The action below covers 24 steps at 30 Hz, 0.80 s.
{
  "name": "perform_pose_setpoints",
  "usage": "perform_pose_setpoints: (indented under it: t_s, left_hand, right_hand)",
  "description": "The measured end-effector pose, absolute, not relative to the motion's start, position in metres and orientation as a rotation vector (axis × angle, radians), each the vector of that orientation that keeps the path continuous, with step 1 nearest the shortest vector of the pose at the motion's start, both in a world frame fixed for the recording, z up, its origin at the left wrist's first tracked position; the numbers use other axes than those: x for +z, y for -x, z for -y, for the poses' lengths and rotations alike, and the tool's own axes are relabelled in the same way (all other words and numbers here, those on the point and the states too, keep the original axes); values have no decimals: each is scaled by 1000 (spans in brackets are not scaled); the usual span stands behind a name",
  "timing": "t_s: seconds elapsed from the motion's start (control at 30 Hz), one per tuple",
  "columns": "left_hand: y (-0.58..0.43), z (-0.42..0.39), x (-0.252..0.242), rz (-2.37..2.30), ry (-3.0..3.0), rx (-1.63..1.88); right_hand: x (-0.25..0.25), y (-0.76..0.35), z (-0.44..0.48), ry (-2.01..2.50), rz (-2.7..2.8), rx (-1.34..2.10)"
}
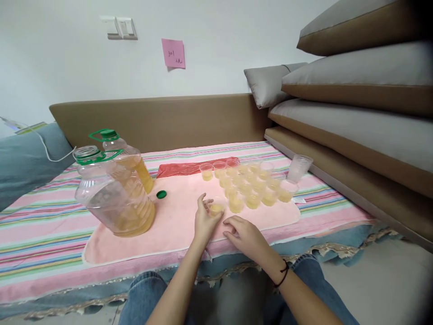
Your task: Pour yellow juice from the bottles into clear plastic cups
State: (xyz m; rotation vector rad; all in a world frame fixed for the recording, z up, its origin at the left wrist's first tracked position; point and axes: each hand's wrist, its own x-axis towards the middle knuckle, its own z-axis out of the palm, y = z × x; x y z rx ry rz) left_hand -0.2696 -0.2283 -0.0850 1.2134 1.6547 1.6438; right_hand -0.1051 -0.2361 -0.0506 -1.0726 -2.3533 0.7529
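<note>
My left hand [204,216] is wrapped round a clear plastic cup [216,208] with a little yellow liquid in it. Close beside it, my right hand [245,234] is loosely curled, thumb and fingers apart, with nothing visible in it. Just beyond stand rows of similar plastic cups [253,199], each partly filled with yellow liquid. To the left, a large uncapped plastic bottle [118,205] with a green handle holds some of the same liquid. Behind it is a second bottle [144,174] with its green cap on. A loose green cap [161,194] lies on the pink towel [179,225].
A stack of empty cups [299,168] stands tilted at the right. Red plastic film [186,169] lies behind the cups on the striped cloth [43,225]. Stacked grey and brown cushions [358,72] rise at the right. A pink note [173,53] is on the wall.
</note>
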Motion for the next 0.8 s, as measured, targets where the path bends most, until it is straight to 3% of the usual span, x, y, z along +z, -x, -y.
perform_pose_setpoints:
  t_s: [0.5, 0.8]
  left_hand:
    - [299, 163, -61, -1694, -1185, 1728]
    - [318, 112, -76, -1747, -1088, 1738]
  right_hand:
    - [-53, 104, 232, 1087, 2406, 801]
    - [-54, 108, 231, 1101, 2400, 932]
